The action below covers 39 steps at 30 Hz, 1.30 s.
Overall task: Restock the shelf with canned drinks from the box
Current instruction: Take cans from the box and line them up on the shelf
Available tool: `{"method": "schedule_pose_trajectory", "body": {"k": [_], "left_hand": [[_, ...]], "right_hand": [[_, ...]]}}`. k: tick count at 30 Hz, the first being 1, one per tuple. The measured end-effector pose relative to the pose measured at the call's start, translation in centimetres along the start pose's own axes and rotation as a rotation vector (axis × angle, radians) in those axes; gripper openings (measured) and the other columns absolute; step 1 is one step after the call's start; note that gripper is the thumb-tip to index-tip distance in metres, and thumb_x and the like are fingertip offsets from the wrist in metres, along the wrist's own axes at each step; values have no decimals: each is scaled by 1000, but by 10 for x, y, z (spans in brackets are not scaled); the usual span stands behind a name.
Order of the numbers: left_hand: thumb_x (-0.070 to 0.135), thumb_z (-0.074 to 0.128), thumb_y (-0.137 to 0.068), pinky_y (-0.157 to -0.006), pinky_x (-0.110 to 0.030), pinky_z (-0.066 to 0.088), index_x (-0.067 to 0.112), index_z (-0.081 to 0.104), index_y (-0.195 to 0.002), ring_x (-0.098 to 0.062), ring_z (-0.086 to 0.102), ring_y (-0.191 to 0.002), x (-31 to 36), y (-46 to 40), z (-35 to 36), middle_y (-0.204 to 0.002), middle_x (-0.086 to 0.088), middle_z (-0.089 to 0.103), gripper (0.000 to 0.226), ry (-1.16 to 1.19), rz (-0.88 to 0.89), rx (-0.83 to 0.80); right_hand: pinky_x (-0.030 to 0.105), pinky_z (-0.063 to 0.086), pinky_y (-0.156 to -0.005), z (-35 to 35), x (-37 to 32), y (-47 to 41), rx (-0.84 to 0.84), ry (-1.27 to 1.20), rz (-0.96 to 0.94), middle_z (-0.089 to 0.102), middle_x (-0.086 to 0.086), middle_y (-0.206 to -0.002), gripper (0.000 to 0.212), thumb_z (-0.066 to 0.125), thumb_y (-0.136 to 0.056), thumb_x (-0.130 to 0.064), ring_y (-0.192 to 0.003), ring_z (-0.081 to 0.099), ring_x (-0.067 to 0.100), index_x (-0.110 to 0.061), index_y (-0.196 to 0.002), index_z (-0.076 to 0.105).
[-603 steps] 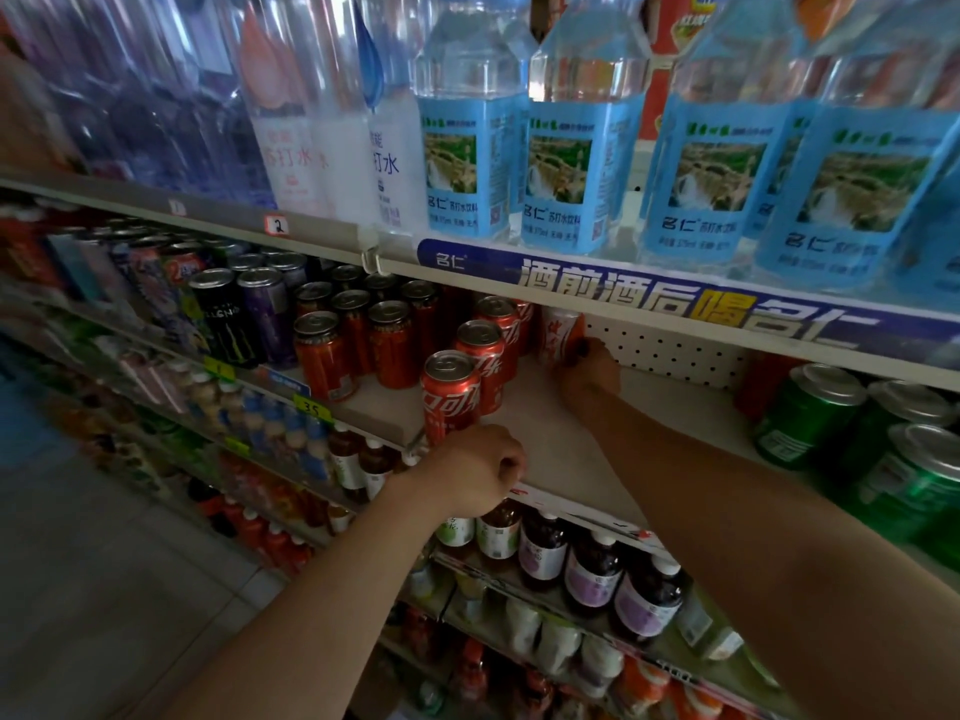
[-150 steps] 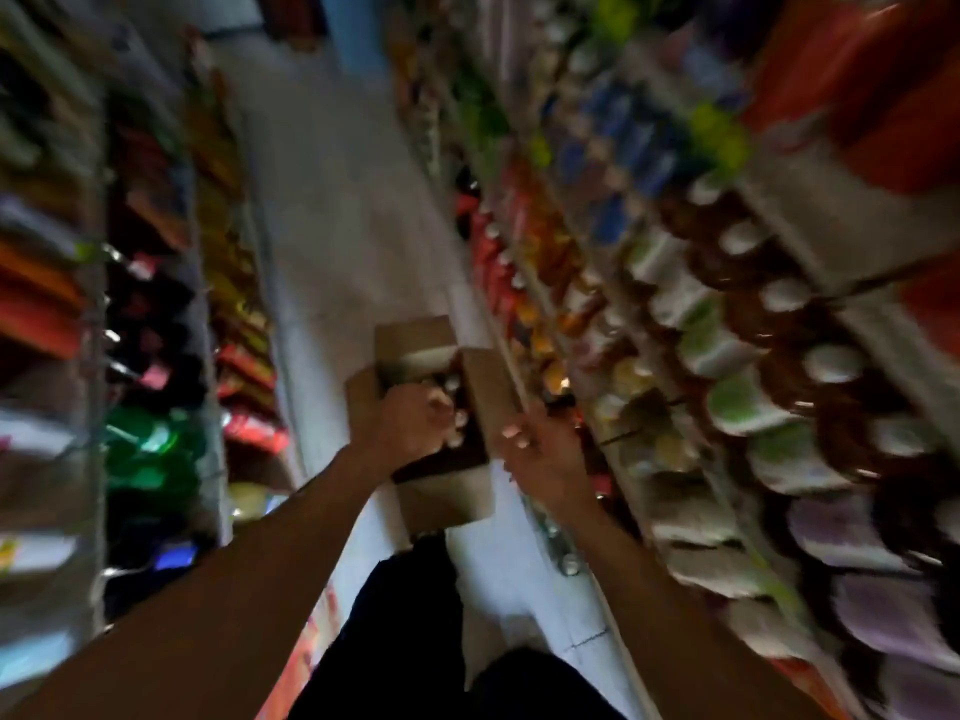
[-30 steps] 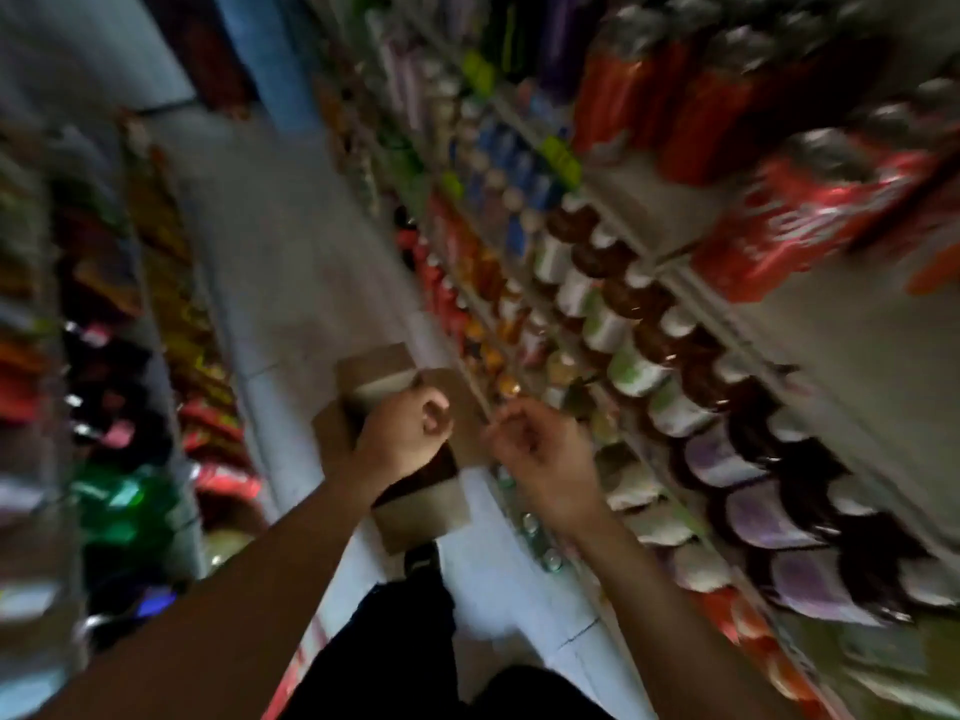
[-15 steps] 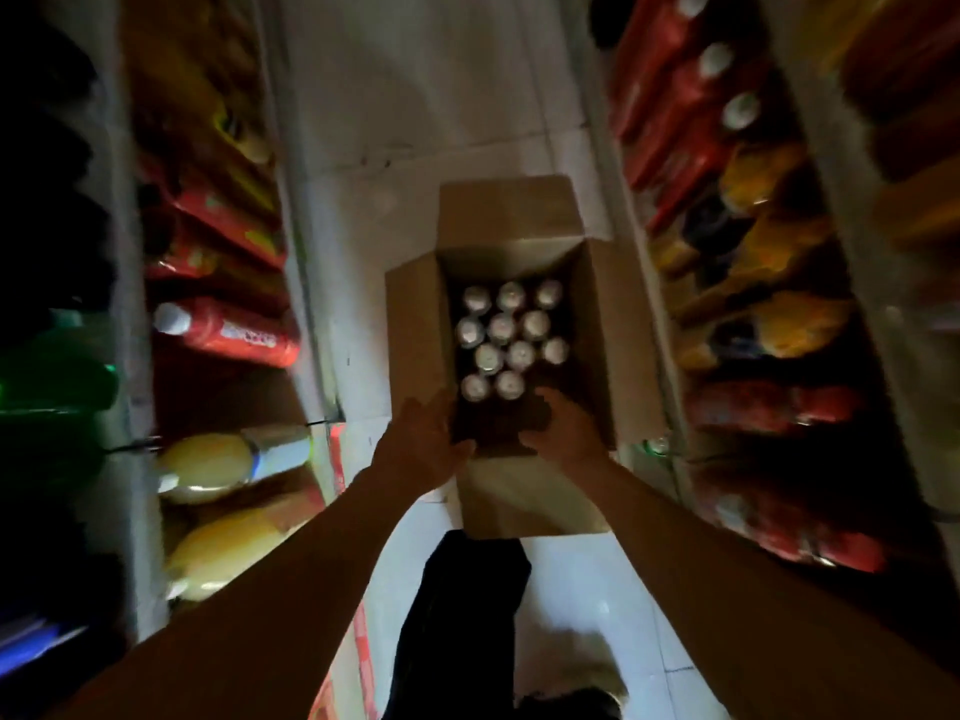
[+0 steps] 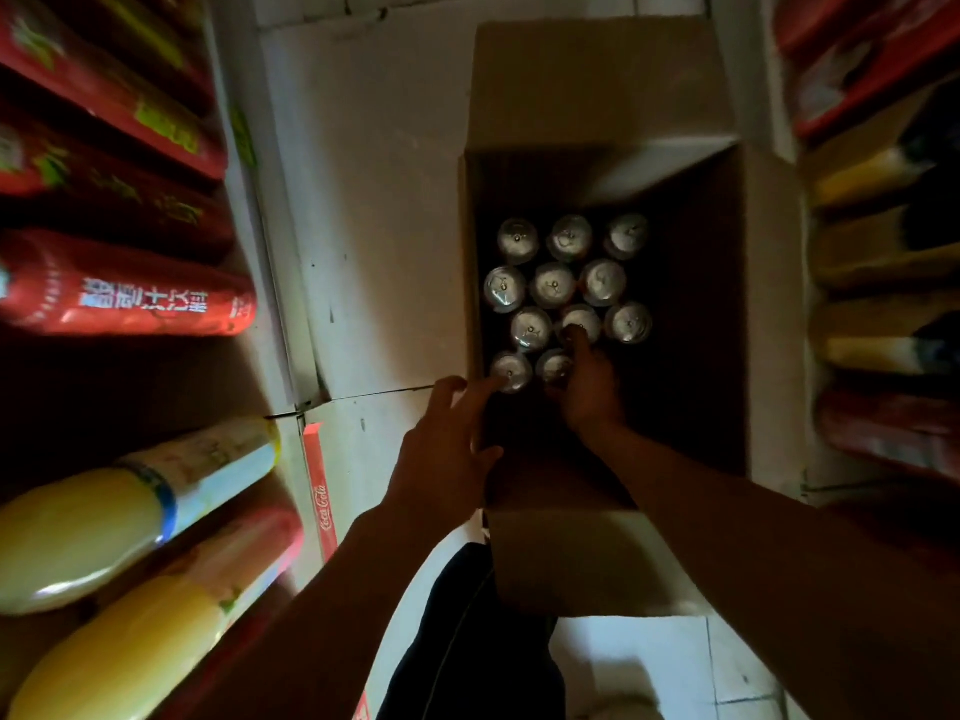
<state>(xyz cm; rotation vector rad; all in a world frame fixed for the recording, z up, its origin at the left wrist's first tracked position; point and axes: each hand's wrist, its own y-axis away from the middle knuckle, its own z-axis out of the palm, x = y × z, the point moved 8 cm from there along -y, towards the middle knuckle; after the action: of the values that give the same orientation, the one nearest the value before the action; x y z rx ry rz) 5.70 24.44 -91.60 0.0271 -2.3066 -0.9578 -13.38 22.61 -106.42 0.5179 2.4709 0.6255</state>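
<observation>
Both hands have been lowered deeper into the cardboard box since half a second ago. A near-row can is gripped by the right hand. The left hand is spread open, fingertips touching the neighbouring can.

you're in a shop aisle, dimly lit. stocked shelving flanks you on both sides: red bottles and yellow juice bottles lying in rows on the left, more yellow and red drinks on the right. a coca-cola strip edges the left shelf base. an open cardboard box of cans sits on the pale tiled floor.
</observation>
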Motion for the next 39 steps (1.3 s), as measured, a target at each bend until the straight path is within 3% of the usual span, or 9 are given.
{"method": "schedule_pose_trajectory", "body": {"k": [5, 10, 14, 18, 21, 23, 27, 32, 39], "left_hand": [[13, 66, -88, -99, -44, 51, 36, 40, -140, -35, 56, -119, 4, -3, 2, -150, -2, 27, 62, -74, -13, -31], [29, 75, -83, -105, -34, 36, 26, 37, -144, -33, 42, -132, 33, 7, -9, -148, -10, 34, 72, -45, -107, -101], [42, 91, -53, -112, -37, 33, 23, 30, -147, -23, 35, -139, 133, 41, -37, -152, -4, 33, 114, 2, 186, -124], [35, 94, -48, -97, -32, 48, 25, 50, -129, -9, 58, -114, 239, 112, -64, -125, 7, 61, 93, -23, 391, -205], [18, 91, -54, -75, -13, 51, 29, 59, -100, 12, 61, -84, 314, 190, -97, -88, 19, 67, 57, 52, 455, -161], [11, 90, -55, -81, -17, 54, 25, 60, -105, 7, 65, -88, 350, 232, -110, -93, 13, 70, 60, 160, 475, -192], [5, 88, -57, -95, -41, 55, 22, 39, -128, -11, 64, -110, 450, 355, -124, -118, 0, 64, 88, 248, 628, -325], [26, 91, -43, -96, -37, 53, 24, 46, -124, -7, 63, -108, 553, 497, -123, -118, 2, 64, 93, 247, 830, -330], [34, 90, -46, -82, -36, 58, 26, 59, -115, -10, 69, -93, 641, 633, -63, -104, 3, 72, 77, 303, 980, -322]], "right_hand": [[47, 54, -87, -10, -10, 13, -36, -98, 17, 67, 13, -116, 66, 75, -75, -21, -104, 65, 35, -26, -133, 45], [37, 58, -75, -103, -14, 61, 69, -368, 125, 75, 1, -87, 40, 78, -63, -53, -83, 72, 20, -24, -90, 74], [52, 60, -60, -211, -38, 139, 67, -639, 189, 71, 7, -62, 25, 85, -57, -52, -61, 73, 24, -32, -67, 74], [56, 60, -62, -337, -76, 235, 69, -795, 178, 70, 21, -71, 30, 90, -63, -35, -67, 73, 35, -11, -71, 73], [52, 60, -60, -444, -94, 318, 208, -688, 90, 68, 10, -60, 55, 83, -59, -61, -60, 72, 29, -9, -72, 69], [51, 61, -69, -493, -102, 365, 222, -687, 25, 72, 4, -70, 57, 80, -54, -66, -67, 72, 22, -17, -83, 71], [42, 57, -87, -586, -113, 497, 169, -811, -288, 73, 2, -107, 58, 89, -68, -19, -99, 70, 18, -26, -121, 64], [28, 56, -78, -682, -84, 653, 520, -775, -313, 76, -3, -98, 61, 94, -60, -10, -90, 71, 11, -20, -114, 67], [37, 59, -64, -752, -25, 801, 922, -795, -172, 76, -4, -80, 58, 97, -52, -29, -70, 71, 13, -27, -102, 67]]}}
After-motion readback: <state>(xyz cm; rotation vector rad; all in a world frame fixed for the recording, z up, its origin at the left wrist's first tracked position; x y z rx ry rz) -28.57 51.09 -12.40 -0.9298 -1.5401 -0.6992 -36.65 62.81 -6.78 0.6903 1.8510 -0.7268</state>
